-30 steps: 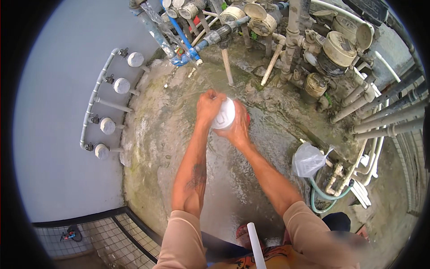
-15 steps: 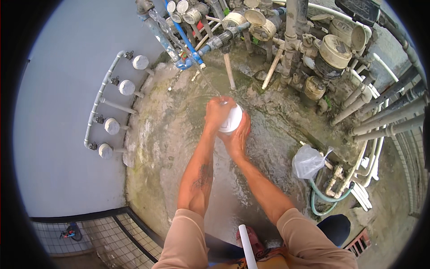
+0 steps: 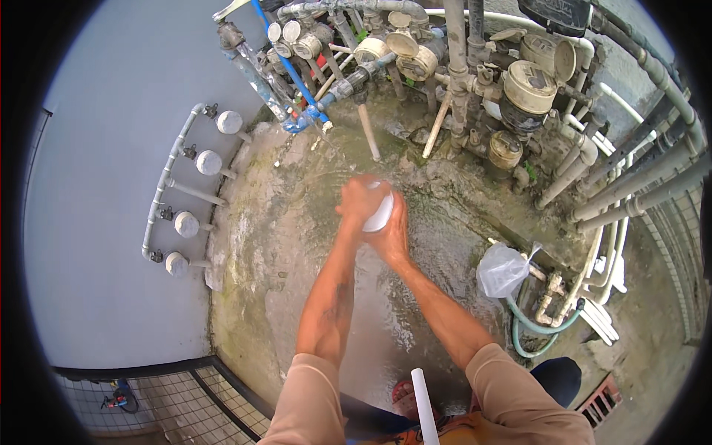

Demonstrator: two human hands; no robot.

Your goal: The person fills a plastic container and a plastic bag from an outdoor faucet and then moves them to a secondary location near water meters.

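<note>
A smooth white, round, cup-like piece (image 3: 380, 213) is held between my hands, low over the wet ground. My right hand (image 3: 394, 236) wraps around its right and near sides from below. Over its upper left rim curls my left hand (image 3: 363, 197), somewhat blurred by motion, with the fingers closed against the piece. The hands cover most of its outline, so its exact kind cannot be told. A white tube (image 3: 424, 406) sticks up near my body at the lower edge, untouched by either hand.
Several pipes and water meters (image 3: 528, 85) line the far and right sides. White round fittings on a grey pipe (image 3: 165, 189) run along the wall at left. A clear plastic bag (image 3: 504, 271) rests beside a green hose (image 3: 535, 326). A reddish grate (image 3: 599, 400) lies lower right.
Both hands, with the white piece, have come slightly nearer to my body. The piece is tilted more, showing less of its round face. The view has shifted a little.
</note>
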